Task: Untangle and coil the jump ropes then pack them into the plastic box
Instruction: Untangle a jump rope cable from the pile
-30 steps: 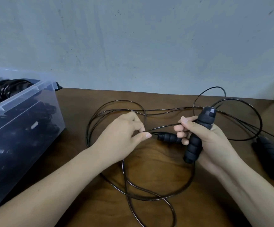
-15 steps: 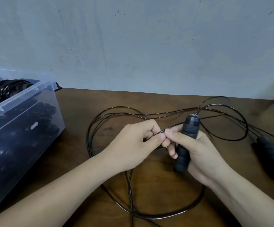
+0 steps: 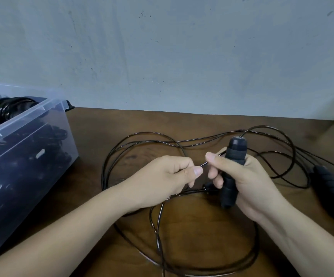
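I see a brown wooden table [image 3: 192, 120], and at its left stands the clear plastic box [image 3: 22, 119] with dark coiled ropes inside. The jump rope [image 3: 148, 132] lies in the middle of the table in wide loose loops that cross each other, passing under both hands and running out to the right. I judge this thin glossy cord to be light, springy and a little slippery, so it is better taken by the padded handle and pinched close to it. My right hand [image 3: 248, 182] is wrapped firmly around the upright black handle [image 3: 236, 152]. My left hand [image 3: 168, 176], just beside it, is curled and pinches a short piece of the cord between thumb and forefinger. A second handle [image 3: 209, 187] shows partly below my fingers.
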Motion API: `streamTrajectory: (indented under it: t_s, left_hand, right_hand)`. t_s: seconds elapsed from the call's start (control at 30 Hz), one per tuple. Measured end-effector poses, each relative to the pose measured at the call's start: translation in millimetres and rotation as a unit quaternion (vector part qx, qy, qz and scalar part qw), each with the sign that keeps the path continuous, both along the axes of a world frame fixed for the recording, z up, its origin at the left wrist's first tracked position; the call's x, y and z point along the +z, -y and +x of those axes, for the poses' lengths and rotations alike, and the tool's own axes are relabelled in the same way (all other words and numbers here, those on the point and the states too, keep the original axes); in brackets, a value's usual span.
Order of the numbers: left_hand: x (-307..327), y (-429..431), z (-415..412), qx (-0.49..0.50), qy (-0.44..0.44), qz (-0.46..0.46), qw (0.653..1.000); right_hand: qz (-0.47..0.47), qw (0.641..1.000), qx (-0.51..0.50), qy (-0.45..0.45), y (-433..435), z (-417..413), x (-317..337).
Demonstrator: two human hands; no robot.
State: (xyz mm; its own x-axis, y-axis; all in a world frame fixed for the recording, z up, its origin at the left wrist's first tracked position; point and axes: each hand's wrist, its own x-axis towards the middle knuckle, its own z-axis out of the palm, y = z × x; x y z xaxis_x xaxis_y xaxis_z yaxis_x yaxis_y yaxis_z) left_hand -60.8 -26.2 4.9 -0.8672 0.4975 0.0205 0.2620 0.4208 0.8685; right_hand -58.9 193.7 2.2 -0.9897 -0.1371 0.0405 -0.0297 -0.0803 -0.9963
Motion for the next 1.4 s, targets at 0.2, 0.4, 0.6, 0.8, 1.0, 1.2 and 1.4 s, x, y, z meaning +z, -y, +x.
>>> streamTrajectory:
  t_s: [0.2, 0.4, 0.6, 0.8, 1.0, 1.2, 1.4]
  left_hand:
    - [7.3, 21.2, -12.7, 0.043, -0.078, -0.089, 0.992]
    - [1.7, 18.4, -13.5, 0.058, -0.118, -0.102, 0.986]
    - [-2.7, 4.2, -2.4, 0.019, -0.147, -0.093, 0.984]
    - [-4.1, 1.3, 2.8, -0.015, -0.165, -0.117, 0.979]
    - [-0.9, 6.7, -3.6, 0.032, -0.162, -0.130, 0.978]
    - [-1.9, 14.6, -9.8, 0.056, -0.172, -0.134, 0.974]
    - [-4.1, 2.4, -1.2, 0.029, -0.166, -0.129, 0.977]
  right_hand:
    - [-0.150, 0.982, -0.108, 0.051, -35.2, -23.9, 14.1]
    - [-0.115, 0.990, -0.050, 0.063, -19.1, -17.0, 2.9]
    - [-0.017, 0.999, 0.048, 0.020, 8.4, 3.7, -8.1]
    - [-0.005, 0.999, 0.035, -0.003, 8.0, 4.8, -11.4]
    - [-0.122, 0.990, -0.064, 0.020, -11.1, -10.6, 4.1]
    - [-0.148, 0.984, -0.083, 0.045, -24.4, -21.6, 2.9]
    - [-0.036, 0.999, 0.006, 0.030, -2.0, -3.7, -2.7]
